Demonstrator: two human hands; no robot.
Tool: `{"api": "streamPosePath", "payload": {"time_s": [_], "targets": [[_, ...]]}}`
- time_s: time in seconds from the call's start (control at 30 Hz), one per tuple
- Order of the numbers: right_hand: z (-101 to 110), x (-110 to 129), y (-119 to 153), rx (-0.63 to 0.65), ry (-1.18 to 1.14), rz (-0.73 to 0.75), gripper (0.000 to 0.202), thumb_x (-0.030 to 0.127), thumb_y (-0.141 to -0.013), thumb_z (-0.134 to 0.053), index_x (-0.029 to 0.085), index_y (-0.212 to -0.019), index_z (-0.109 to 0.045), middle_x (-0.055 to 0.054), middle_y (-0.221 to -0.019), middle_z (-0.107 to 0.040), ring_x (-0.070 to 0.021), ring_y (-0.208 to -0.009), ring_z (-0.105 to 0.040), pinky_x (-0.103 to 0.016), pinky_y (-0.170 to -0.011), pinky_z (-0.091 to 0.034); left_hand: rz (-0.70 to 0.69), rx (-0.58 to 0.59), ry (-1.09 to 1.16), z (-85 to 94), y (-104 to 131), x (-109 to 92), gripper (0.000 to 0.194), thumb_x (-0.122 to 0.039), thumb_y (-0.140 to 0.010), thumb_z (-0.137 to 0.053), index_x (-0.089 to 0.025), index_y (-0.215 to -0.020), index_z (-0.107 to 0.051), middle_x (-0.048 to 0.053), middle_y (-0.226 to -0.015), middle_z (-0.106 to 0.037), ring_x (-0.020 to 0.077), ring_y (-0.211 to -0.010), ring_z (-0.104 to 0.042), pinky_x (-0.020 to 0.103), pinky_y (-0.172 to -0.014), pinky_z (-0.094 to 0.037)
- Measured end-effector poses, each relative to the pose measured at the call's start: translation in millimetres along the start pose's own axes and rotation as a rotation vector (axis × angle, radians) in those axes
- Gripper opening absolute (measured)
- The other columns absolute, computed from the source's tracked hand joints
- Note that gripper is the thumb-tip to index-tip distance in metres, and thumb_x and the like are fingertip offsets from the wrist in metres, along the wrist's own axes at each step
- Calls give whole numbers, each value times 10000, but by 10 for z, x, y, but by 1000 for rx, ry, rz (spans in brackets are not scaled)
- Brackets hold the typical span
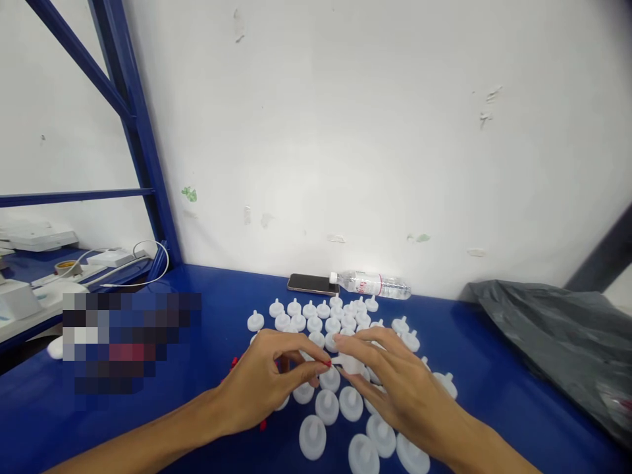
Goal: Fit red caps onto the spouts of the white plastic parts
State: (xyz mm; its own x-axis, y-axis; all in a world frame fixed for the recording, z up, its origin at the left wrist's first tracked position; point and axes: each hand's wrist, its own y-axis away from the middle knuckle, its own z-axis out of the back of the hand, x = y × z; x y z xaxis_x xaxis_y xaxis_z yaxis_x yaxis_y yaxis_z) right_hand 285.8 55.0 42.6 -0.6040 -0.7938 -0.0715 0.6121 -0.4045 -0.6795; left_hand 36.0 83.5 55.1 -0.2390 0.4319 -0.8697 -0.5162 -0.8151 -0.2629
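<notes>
Between thumb and forefinger, my left hand (266, 375) pinches a small red cap (326, 363). Facing it, my right hand (395, 368) grips a white round plastic piece with a narrow spout (349, 363), mostly covered by the fingers. The red cap is at the tip of that spout; whether it is seated on it I cannot tell. Around and below both hands stand several more white spouted discs (313, 437), spouts up. A few loose red caps (263, 425) lie beside and under my left forearm, partly hidden.
A phone (311, 284) and a clear water bottle (380, 285) lie against the wall at the back of the blue table (217, 296). A dark plastic bag (533, 336) covers the right side. Blue frame posts, cables and white devices (116, 257) are at left, near a blurred patch.
</notes>
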Motion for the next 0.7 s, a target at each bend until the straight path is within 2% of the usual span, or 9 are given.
{"api": "streamPosePath", "payload": {"time_s": [0.2, 0.4, 0.47, 0.6, 0.67, 0.7], "targets": [[32, 28, -27, -12, 18, 66, 352, 108, -1063, -534, 152, -1413, -541, -108, -1239, -761, -235, -1070, -686, -407, -868, -632, -86, -24, -57, -35, 27, 46, 237, -452, -933, -751, -242, -929, -861, 11, -724, -816, 136, -576, -678, 241, -549, -460], [57, 51, -19, -11, 43, 112, 586, -108, -924, -464, 182, -1422, -570, -84, -1317, -744, -212, -1080, -702, -399, -884, -635, 3, -8, -36, -50, 36, 30, 219, -436, -848, -839, -222, -840, -790, -13, -709, -769, 125, -593, -638, 246, -572, -449], [82, 74, -52, -65, 27, 139, 563, -115, -917, -483, 178, -1383, -601, -91, -1301, -749, -210, -1120, -703, -381, -916, -634, 47, -13, 41, -42, 40, -2, 278, -377, -780, -897, -222, -934, -724, -19, -837, -764, 117, -637, -651, 229, -570, -447], [120, 169, -145, -176, 7, 208, 458, -111, -914, -519, 169, -1239, -680, -94, -1159, -778, -173, -1147, -715, -321, -1006, -615, 64, 77, 183, -30, 69, -85, 673, -317, -727, -928, -296, -1313, -598, 36, -1269, -690, 129, -809, -709, 200, -562, -452], [113, 214, -166, -218, 1, 227, 402, -88, -920, -555, 175, -1181, -709, -72, -1061, -792, -161, -1132, -731, -306, -1041, -603, 63, 135, 201, -31, 86, -129, 761, -311, -723, -935, -311, -1400, -589, 50, -1289, -695, 153, -892, -710, 191, -574, -458], [105, 229, -166, -236, 2, 225, 361, -61, -927, -588, 185, -1154, -722, -61, -1034, -798, -162, -1123, -738, -305, -1043, -604, 59, 163, 196, -31, 93, -149, 724, -303, -731, -931, -297, -1387, -624, 48, -1241, -722, 156, -902, -701, 189, -582, -460]]}}
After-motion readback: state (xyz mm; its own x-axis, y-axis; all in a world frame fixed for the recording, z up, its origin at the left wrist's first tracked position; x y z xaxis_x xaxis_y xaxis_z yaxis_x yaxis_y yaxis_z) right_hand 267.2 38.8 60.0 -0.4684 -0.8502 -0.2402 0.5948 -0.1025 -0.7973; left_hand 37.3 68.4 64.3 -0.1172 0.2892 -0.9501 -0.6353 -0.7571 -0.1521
